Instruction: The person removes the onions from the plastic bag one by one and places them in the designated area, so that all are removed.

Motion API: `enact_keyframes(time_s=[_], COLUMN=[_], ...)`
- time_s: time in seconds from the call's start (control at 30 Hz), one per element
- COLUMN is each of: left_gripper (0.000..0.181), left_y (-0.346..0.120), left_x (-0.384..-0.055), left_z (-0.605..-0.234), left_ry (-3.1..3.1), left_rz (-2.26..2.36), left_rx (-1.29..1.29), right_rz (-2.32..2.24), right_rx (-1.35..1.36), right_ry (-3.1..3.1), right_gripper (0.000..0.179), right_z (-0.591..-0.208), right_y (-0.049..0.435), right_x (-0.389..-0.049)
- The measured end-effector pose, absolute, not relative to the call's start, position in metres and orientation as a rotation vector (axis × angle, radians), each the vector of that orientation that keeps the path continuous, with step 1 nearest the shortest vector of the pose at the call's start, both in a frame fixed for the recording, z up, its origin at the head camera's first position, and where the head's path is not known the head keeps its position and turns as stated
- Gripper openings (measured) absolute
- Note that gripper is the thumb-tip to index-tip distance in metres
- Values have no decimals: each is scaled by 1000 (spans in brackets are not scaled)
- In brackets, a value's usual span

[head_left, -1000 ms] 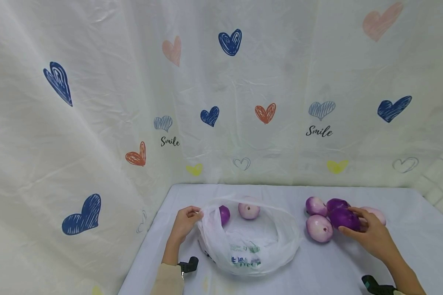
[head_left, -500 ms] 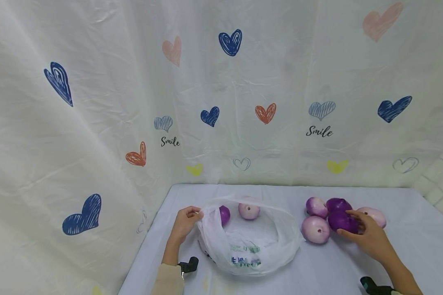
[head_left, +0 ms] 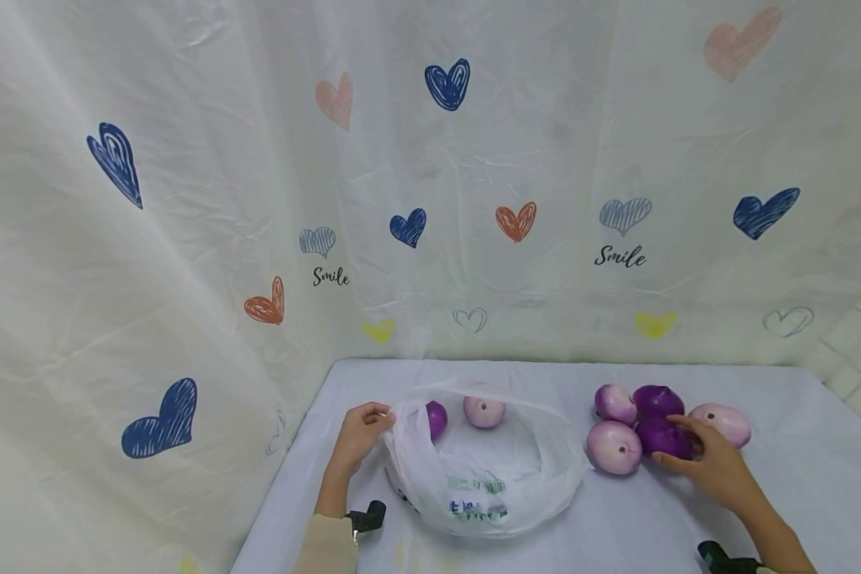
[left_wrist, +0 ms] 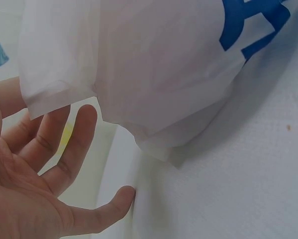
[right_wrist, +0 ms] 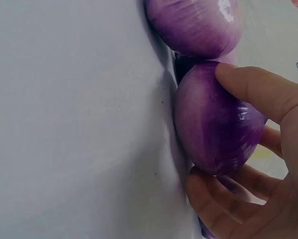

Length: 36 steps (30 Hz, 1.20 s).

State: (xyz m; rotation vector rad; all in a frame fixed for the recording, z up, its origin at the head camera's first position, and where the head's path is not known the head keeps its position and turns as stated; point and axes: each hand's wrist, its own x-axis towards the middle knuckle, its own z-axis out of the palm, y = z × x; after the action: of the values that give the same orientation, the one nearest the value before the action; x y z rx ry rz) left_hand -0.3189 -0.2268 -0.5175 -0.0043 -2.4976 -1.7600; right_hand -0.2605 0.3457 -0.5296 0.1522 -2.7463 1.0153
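Note:
My left hand [head_left: 362,430] pinches the left rim of a white plastic bag [head_left: 502,478] in the head view. Inside the bag's wide mouth lie a purple onion [head_left: 437,419] and a pale pink onion [head_left: 484,410]. To the right, my right hand [head_left: 721,466] holds a dark purple onion [head_left: 662,440], thumb on one side and fingers on the other. In the right wrist view that same onion [right_wrist: 216,119] sits low by the white cloth. Around it are a pale onion [head_left: 614,447], a pink-purple onion [head_left: 615,404], another dark purple one and an oval pale onion [head_left: 721,423].
A white cloth [head_left: 545,550] covers the table. Behind it and at the left hangs a white curtain [head_left: 516,159] printed with hearts and "Smile". Pale tiles [head_left: 857,359] show at the right edge. Each wrist wears a black camera mount [head_left: 367,516].
The right hand has moved slightly left and down with the dark purple onion. The pale onion beside it has shifted a little left. The left hand and bag stay put.

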Motion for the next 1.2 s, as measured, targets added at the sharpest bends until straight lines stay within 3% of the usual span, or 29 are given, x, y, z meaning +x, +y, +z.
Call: enact_keyframes(time_s=[1.2], left_gripper=[20], left_y=[-226], left_x=[-318], left_z=[-519], left_ry=[-2505], left_rz=[-1747], left_rx=[-4], right_rz=[977], right_rx=[121], right_ry=[-2900], right_gripper=[86], right_z=[-524], right_y=[349], right_x=[-262])
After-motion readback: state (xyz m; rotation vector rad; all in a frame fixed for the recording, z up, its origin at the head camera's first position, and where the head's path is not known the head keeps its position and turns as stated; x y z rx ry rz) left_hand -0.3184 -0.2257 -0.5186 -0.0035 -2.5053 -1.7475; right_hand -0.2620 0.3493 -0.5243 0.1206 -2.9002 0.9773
